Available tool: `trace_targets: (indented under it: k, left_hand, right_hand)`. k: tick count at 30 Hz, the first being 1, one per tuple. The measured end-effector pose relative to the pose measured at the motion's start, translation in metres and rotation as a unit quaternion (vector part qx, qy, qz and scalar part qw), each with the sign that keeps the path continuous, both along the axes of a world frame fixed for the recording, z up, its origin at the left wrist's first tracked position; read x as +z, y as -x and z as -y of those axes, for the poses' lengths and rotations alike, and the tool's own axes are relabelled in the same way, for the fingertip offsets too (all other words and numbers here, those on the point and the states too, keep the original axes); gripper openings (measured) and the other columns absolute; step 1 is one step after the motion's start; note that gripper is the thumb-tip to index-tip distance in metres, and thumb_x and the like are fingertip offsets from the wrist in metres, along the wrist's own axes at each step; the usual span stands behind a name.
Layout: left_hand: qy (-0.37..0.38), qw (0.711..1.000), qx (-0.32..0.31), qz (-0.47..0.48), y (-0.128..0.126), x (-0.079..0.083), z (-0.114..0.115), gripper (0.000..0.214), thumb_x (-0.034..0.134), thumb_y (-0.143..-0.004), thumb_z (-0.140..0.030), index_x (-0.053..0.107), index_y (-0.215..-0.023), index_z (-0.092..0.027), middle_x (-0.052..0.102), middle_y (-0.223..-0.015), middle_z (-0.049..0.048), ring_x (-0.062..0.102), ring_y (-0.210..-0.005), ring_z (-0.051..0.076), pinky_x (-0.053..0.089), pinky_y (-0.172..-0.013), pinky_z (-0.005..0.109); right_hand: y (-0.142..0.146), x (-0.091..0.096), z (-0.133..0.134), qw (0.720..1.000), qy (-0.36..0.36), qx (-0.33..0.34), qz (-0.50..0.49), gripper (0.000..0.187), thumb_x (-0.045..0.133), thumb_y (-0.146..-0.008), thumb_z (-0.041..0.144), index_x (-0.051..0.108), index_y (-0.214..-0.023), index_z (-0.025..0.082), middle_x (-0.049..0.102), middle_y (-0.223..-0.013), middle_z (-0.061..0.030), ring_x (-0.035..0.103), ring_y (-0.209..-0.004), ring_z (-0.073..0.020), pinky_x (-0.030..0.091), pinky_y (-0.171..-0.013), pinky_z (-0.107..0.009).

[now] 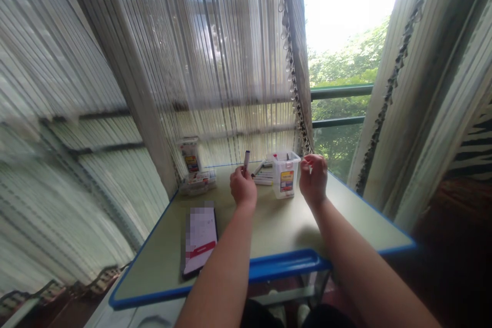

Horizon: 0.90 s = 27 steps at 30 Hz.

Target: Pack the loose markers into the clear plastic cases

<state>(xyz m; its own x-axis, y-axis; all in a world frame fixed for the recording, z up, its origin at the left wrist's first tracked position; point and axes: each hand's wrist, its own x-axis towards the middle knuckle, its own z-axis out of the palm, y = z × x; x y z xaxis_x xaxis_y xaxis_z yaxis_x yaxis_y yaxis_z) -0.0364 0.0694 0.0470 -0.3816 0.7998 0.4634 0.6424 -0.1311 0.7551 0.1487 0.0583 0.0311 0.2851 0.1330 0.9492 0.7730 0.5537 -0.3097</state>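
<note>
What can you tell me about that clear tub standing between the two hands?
The tub is a small, clear, plastic-looking box with a seemingly open top and a yellow-and-red label on its front. It stands upright on the green table, between the left hand holding a marker and the right hand. Neither hand clearly touches it. Pens lie behind it.

Both arms reached forward from the bottom edge of the view, bare and well apart. The left forearm [225,261] rose up the middle, leaning slightly right, with its wrist held straight. The left hand [243,187] was curled into a fist, its back toward the camera and the thumb side uppermost. The right forearm [357,266] came in from the lower right, slanting toward the centre. The right hand [313,178] sat a little higher than the other, its fingers bent inward with the tips drawn together and the knuckles facing the camera. The two hands did not touch.
</note>
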Motion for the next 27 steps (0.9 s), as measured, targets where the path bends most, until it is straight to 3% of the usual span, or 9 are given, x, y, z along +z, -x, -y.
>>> trace_targets:
  k: [6, 13, 19, 22, 25, 27]
  left_hand:
    - [-0.043, 0.998, -0.040, 0.025, -0.001, -0.001, 0.001, 0.016, 0.057, -0.085, -0.022, 0.066, -0.097, -0.015, 0.067, -0.098, 0.0095, 0.064, -0.081, 0.018, 0.048, -0.074, 0.028]
    - [-0.064, 0.997, -0.026, 0.022, -0.001, 0.000, 0.004, 0.018, 0.056, -0.084, -0.020, 0.068, -0.097, -0.015, 0.069, -0.098, 0.0102, 0.065, -0.083, 0.019, 0.048, -0.078, 0.029]
    - [-0.106, 0.987, -0.069, 0.102, -0.003, 0.003, 0.001, 0.021, 0.055, -0.086, -0.023, 0.068, -0.100, -0.015, 0.073, -0.093, 0.0098, 0.067, -0.080, 0.019, 0.050, -0.076, 0.029]
    - [-0.126, 0.960, -0.151, 0.199, -0.007, 0.002, -0.003, 0.021, 0.057, -0.084, -0.026, 0.068, -0.099, -0.015, 0.073, -0.092, 0.0084, 0.067, -0.077, 0.017, 0.052, -0.072, 0.027]
    - [-0.108, 0.906, -0.257, 0.319, -0.012, 0.002, -0.005, 0.021, 0.061, -0.081, -0.029, 0.068, -0.095, -0.015, 0.072, -0.087, 0.0063, 0.066, -0.072, 0.015, 0.054, -0.066, 0.027]
    - [-0.090, 0.869, -0.304, 0.381, -0.014, 0.003, -0.004, 0.023, 0.065, -0.078, -0.030, 0.068, -0.093, -0.014, 0.072, -0.085, 0.0052, 0.066, -0.070, 0.014, 0.055, -0.065, 0.027]
  right_hand:
    - [0.002, 0.002, 0.002, 0.999, -0.016, -0.038, 0.018, 0.007, 0.046, -0.089, 0.028, 0.048, -0.091, 0.022, 0.054, -0.086, -0.0055, 0.051, -0.084, -0.0224, 0.043, -0.078, -0.041]
    - [0.004, 0.003, 0.006, 0.997, -0.024, -0.059, 0.034, 0.007, 0.048, -0.087, 0.027, 0.049, -0.092, 0.022, 0.055, -0.088, -0.0065, 0.051, -0.085, -0.0232, 0.042, -0.079, -0.041]
    - [0.008, 0.005, 0.012, 0.995, -0.053, -0.056, 0.068, 0.009, 0.052, -0.083, 0.025, 0.052, -0.093, 0.023, 0.059, -0.089, -0.0072, 0.054, -0.088, -0.0241, 0.045, -0.081, -0.043]
    - [0.014, 0.006, 0.020, 0.994, -0.032, 0.024, 0.097, 0.005, 0.055, -0.080, 0.025, 0.054, -0.085, 0.024, 0.061, -0.079, -0.0044, 0.057, -0.076, -0.0210, 0.048, -0.072, -0.038]
    - [0.022, 0.006, 0.028, 0.982, 0.016, 0.134, 0.131, 0.002, 0.056, -0.080, 0.025, 0.056, -0.078, 0.023, 0.054, -0.059, 0.0021, 0.050, -0.052, -0.0140, 0.044, -0.054, -0.029]
    - [0.028, 0.006, 0.032, 0.975, 0.038, 0.164, 0.147, 0.005, 0.056, -0.080, 0.025, 0.056, -0.076, 0.023, 0.050, -0.052, 0.0045, 0.046, -0.044, -0.0115, 0.041, -0.048, -0.026]
